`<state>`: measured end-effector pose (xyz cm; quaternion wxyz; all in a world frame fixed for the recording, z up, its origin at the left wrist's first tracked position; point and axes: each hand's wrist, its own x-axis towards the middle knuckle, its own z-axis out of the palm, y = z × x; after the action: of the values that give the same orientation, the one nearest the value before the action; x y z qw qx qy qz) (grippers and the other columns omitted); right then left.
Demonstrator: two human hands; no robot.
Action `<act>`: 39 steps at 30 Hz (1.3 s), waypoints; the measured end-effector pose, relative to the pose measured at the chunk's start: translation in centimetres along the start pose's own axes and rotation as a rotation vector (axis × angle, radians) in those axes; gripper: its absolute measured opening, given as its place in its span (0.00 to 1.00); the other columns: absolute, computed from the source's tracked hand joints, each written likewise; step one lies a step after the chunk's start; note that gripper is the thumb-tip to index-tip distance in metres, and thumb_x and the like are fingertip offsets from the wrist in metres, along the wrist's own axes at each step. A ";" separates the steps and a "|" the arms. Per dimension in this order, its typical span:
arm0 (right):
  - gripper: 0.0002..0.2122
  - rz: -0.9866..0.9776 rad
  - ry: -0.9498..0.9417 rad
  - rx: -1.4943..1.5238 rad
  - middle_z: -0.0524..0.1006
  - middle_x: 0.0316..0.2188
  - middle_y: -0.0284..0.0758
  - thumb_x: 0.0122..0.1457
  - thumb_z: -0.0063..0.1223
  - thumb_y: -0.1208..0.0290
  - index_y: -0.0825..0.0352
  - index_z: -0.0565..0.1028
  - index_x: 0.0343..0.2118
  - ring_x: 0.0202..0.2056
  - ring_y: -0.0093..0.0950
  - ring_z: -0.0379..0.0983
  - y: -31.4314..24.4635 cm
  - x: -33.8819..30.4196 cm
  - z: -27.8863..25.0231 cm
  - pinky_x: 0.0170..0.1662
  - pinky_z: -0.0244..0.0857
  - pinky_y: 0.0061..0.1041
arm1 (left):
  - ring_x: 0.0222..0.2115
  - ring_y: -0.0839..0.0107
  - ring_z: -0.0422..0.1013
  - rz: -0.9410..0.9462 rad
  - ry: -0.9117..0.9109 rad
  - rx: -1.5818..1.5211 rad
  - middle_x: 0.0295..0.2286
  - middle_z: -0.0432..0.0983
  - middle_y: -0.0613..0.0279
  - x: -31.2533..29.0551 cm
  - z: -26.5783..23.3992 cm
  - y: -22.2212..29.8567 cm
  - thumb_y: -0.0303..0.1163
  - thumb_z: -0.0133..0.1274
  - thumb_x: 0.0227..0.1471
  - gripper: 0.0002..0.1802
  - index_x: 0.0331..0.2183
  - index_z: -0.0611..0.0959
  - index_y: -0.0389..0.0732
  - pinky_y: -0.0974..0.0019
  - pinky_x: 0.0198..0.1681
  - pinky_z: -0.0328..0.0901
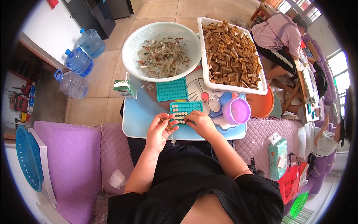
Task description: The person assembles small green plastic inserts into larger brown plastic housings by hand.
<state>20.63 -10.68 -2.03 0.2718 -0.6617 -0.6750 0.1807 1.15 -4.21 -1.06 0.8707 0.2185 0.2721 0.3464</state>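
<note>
the left hand (156,132) holds a brown piece (170,127) beside the teal tray (194,106); the right hand (201,124) is at the tray, its grip hidden. a light touch should avoid jostling the tray.

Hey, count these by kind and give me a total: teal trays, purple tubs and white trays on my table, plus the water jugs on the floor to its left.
Teal trays: 2
Purple tub: 1
White tray: 1
Water jugs: 3
Total: 7
</note>
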 end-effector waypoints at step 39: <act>0.08 0.055 0.272 0.500 0.75 0.30 0.36 0.46 0.57 0.84 0.68 0.77 0.30 0.30 0.29 0.74 -5.9 -0.5 -3.0 0.34 0.69 0.23 | 0.42 0.67 0.70 -0.146 -0.133 0.017 0.43 0.70 0.56 -0.8 2.7 -0.8 0.31 0.42 0.59 0.18 0.50 0.68 0.35 0.58 0.48 0.66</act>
<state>17.69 -11.88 3.81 0.5095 -0.6103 -0.5485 0.2587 2.73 -5.84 0.78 0.9078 0.2280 0.2320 0.2647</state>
